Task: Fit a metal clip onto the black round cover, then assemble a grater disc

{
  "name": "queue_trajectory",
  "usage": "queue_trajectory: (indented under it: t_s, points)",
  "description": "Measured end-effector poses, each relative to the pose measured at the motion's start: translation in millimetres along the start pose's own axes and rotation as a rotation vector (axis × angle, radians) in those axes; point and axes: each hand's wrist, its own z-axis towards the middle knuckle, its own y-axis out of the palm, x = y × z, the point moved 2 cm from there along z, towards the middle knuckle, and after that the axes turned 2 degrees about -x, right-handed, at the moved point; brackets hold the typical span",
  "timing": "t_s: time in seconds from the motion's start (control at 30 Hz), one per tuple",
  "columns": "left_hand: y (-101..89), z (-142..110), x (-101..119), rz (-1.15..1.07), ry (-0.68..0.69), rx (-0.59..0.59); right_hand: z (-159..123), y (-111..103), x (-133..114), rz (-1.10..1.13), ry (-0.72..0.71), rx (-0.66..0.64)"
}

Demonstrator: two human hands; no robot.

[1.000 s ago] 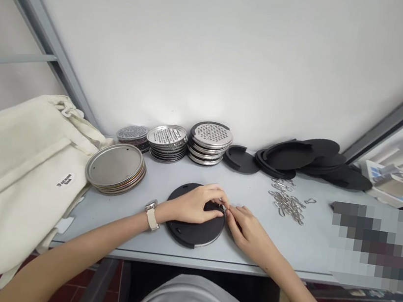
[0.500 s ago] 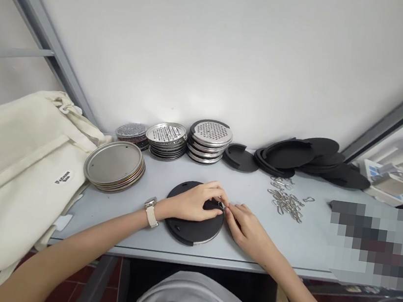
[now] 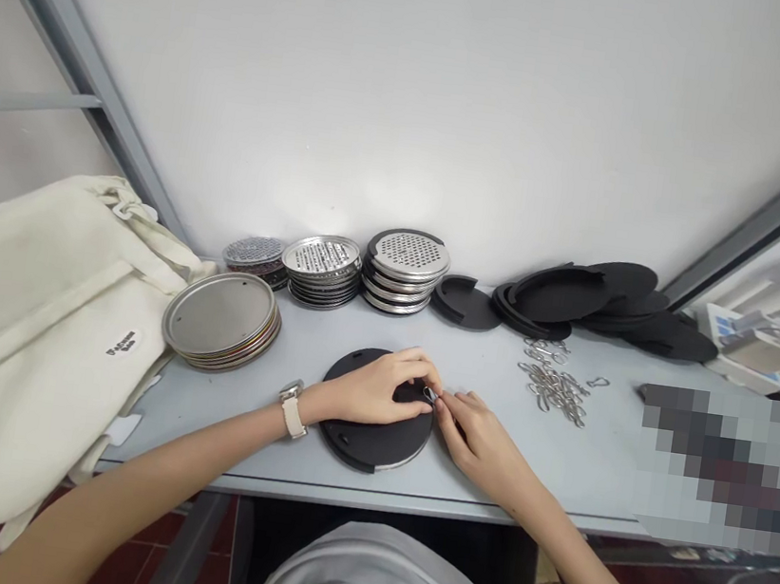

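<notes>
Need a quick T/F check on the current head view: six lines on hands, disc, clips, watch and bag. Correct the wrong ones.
1. The left hand is over a black disc. True.
2. The right hand has its fingertips close to the left hand's. True.
3. A cream bag and a loose pile of metal clips are on opposite sides of the black disc. True.
4. The pile of metal clips is between the cream bag and the left hand. False: it is in the right part of the view, beyond the black disc.
5. The black disc sits on top of a grater stack. False: it is near the front edge of the table, apart from the stacks.
6. Both wrists wear a watch. False: only the left wrist does.
</notes>
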Motion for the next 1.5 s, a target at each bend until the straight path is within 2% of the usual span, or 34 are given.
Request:
queue_trajectory:
  t_s: [0.8, 1.27, 1.5]
  points:
    - [-0.8, 2.4, -4.9, -0.077, -0.053, 0.023, 0.1, -2.5, -4.4, 0.019, 0.023, 0.064]
    - [-0.3, 2.0, -6.2, -0.081, -0.031, 0.011, -0.2, -3.3, -2.8, 0.031, 0.053, 0.083]
    - [0.3, 0.5, -6.4, -0.085, -0.026, 0.015, 0.2, -3.0, -3.3, 0.074, 0.027, 0.025]
